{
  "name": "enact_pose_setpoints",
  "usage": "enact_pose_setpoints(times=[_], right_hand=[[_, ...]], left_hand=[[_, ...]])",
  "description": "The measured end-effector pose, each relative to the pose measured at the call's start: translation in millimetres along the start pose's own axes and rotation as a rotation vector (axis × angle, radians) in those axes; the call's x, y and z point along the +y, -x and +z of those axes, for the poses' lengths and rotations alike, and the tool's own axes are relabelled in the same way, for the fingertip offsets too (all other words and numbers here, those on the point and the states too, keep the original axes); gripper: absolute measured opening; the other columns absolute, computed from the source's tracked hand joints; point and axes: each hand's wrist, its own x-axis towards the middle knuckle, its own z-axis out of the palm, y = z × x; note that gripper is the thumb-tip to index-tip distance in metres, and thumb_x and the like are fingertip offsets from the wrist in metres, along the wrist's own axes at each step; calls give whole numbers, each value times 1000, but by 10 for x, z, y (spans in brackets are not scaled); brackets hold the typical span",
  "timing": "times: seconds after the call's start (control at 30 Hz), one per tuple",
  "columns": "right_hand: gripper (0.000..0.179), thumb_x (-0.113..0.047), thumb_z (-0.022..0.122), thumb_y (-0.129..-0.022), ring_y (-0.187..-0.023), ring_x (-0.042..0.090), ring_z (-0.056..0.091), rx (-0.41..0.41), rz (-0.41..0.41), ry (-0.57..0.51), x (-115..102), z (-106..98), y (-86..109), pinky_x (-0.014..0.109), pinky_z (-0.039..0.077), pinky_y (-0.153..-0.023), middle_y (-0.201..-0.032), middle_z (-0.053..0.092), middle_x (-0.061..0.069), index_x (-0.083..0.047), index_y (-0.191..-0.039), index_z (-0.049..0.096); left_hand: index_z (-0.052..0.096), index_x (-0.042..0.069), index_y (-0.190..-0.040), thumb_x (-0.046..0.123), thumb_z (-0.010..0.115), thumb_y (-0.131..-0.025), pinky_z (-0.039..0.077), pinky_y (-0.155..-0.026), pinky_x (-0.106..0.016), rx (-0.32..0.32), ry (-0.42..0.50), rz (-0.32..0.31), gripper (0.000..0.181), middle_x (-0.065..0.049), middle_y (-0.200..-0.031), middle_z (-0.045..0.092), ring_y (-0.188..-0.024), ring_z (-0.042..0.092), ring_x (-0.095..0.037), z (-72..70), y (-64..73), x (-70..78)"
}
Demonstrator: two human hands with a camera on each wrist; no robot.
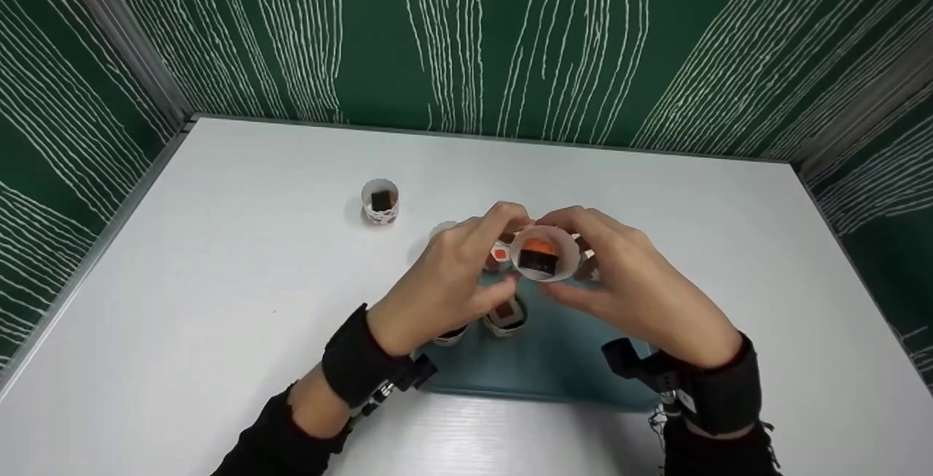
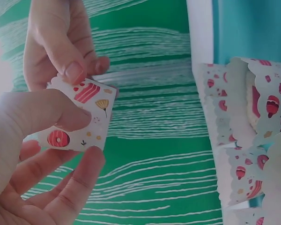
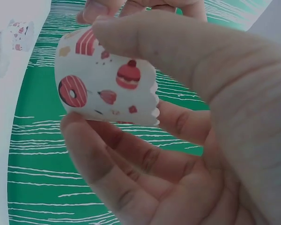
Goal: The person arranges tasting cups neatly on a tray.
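Between both hands, over the back part of a teal tray, is a white paper baking cup (image 1: 576, 257) printed with red cakes and doughnuts. Its open mouth faces the head camera, showing an orange and dark-brown piece (image 1: 539, 257) inside, like a bit of cake. My left hand (image 1: 459, 264) pinches the cup from the left, thumb on the near wall and fingers on the opposite one. From the other side my right hand (image 1: 627, 272) grips the same cup, its thumb (image 3: 131, 37) across one side and its fingers curled round the other.
On the teal tray (image 1: 568, 367) stand several similar filled cups, one near the middle (image 1: 505, 315) and another (image 1: 450, 337) partly behind the left wrist. A filled cup (image 1: 380, 203) stands alone on the white table (image 1: 255, 243), back left. Green, white-streaked panels (image 1: 379, 46) rise behind.
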Motion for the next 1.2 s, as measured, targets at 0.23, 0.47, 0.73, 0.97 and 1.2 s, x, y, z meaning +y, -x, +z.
enact_pose_setpoints(times=[0.23, 0.47, 0.73, 0.97, 1.2], right_hand=[[56, -16, 89, -90, -113, 11, 68, 16, -26, -10, 3, 13, 6, 39, 59, -91, -131, 68, -5, -19, -139, 61], [57, -16, 88, -90, -112, 10, 68, 15, -50, 14, -6, 27, 0, 40, 59, -92, -131, 68, -5, -21, -140, 60], [55, -17, 87, -91, -104, 10, 68, 9, -53, 48, 2, 23, 11, 38, 59, -86, -124, 69, -2, -19, -138, 59], [50, -15, 86, -91, -88, 8, 61, -1, -62, 45, -3, 24, 2, 29, 55, -75, -110, 65, -4, -18, -133, 59], [47, -10, 84, -90, -88, 10, 59, -10, -61, 20, 12, 56, 8, 27, 54, -74, -105, 64, -5, -20, -130, 61]], left_hand=[[59, 5, -125, -1, 78, -90, 58, -78, -34, 19, -5, 9, 40, -8, -115, 71, -91, 68, -17, 19, 6, 3], [61, 4, -120, 3, 81, -92, 60, -85, -30, 37, 0, 30, 34, -8, -112, 69, -100, 68, -16, 24, 12, 17], [69, 7, -112, 6, 80, -96, 59, -89, -25, 22, 17, 47, 19, -7, -112, 69, -103, 69, -16, 56, 8, 33], [72, 9, -108, 5, 75, -99, 59, -89, -24, 6, 35, 69, 10, -7, -110, 69, -102, 68, -17, 45, 9, 38], [75, 9, -103, 4, 74, -99, 59, -83, -26, 15, 6, 86, 6, -5, -105, 72, -96, 71, -16, -16, 5, 19]])
